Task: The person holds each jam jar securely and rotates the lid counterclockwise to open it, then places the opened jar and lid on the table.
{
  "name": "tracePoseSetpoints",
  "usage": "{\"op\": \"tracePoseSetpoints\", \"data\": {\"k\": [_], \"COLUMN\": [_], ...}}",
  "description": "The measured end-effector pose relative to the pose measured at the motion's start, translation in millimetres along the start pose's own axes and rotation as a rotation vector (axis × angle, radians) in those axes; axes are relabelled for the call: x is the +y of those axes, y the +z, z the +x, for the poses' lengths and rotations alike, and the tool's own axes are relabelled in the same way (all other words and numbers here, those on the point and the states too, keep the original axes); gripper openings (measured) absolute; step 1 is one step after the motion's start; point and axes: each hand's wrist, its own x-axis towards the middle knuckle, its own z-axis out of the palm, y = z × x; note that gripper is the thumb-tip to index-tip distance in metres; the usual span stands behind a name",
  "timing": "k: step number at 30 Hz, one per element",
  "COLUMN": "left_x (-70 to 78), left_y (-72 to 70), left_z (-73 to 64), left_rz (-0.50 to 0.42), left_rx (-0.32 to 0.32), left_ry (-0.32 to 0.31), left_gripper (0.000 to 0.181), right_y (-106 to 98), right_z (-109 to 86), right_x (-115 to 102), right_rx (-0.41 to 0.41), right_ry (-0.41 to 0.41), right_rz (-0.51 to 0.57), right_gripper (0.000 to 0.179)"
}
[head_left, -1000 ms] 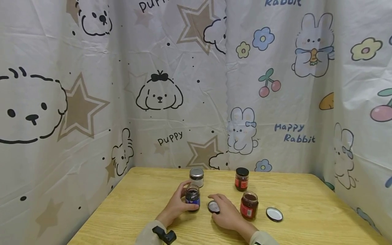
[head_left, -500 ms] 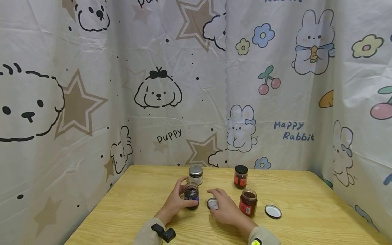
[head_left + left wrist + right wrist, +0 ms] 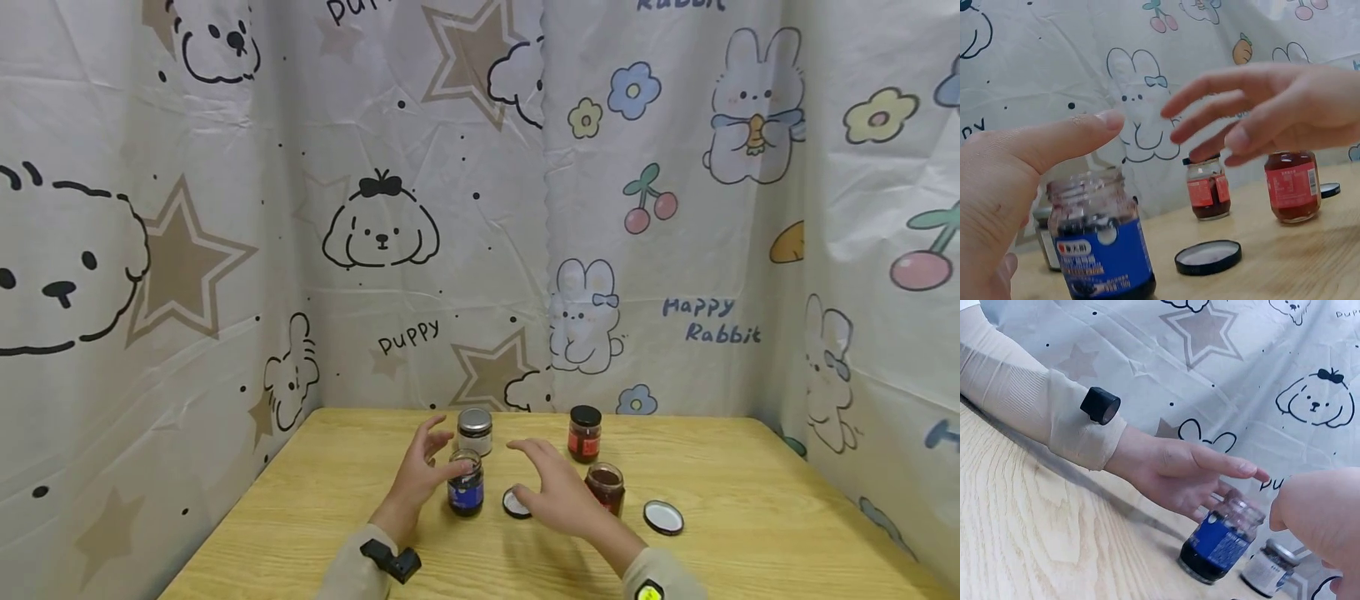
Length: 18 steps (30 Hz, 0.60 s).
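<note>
An open glass jar with a blue label (image 3: 466, 498) and dark contents stands upright on the table, its mouth uncovered. My left hand (image 3: 414, 477) is beside and above it, fingers spread and thumb stretched out over its rim. In the left wrist view a gap shows between that thumb and the jar (image 3: 1107, 259). My right hand (image 3: 564, 492) hovers with loosely extended fingers, holding nothing. Below its thumb a black-rimmed lid (image 3: 1209, 257) lies with its white inside up. Partly behind the right hand stands an open jar of reddish-brown contents (image 3: 606, 482) with a red label.
A second upturned lid (image 3: 663, 517) lies at the right. Farther back are a jar with a silver lid (image 3: 475, 432) and a red-labelled jar with a black lid (image 3: 584, 435). Patterned curtains (image 3: 495, 208) enclose the wooden table (image 3: 720, 467) at the back and sides.
My left hand has let go of the blue-labelled jar and lifted slightly up and left. The right hand has risen away from the lid beside that jar.
</note>
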Motion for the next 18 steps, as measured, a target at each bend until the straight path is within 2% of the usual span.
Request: {"op": "tracePoseSetpoints", "data": {"k": [6, 12, 18], "left_x": [15.1, 33.0, 43.9], "left_y": [3.8, 11.0, 17.5], "left_z": [10.8, 21.5, 33.5], "left_rz": [0.108, 0.183, 0.181], "left_rx": [0.022, 0.007, 0.026], "left_ry": [0.029, 0.052, 0.068], "left_gripper": [0.080, 0.081, 0.078], "right_y": [-26, -56, -80], "right_z": [1.7, 4.4, 6.4], "right_x": [-9, -10, -1], "right_rx": [0.070, 0.123, 0.151], "right_ry": [-0.011, -0.010, 0.024], "right_rz": [-0.025, -0.059, -0.096], "right_gripper": [0.056, 0.056, 0.056]}}
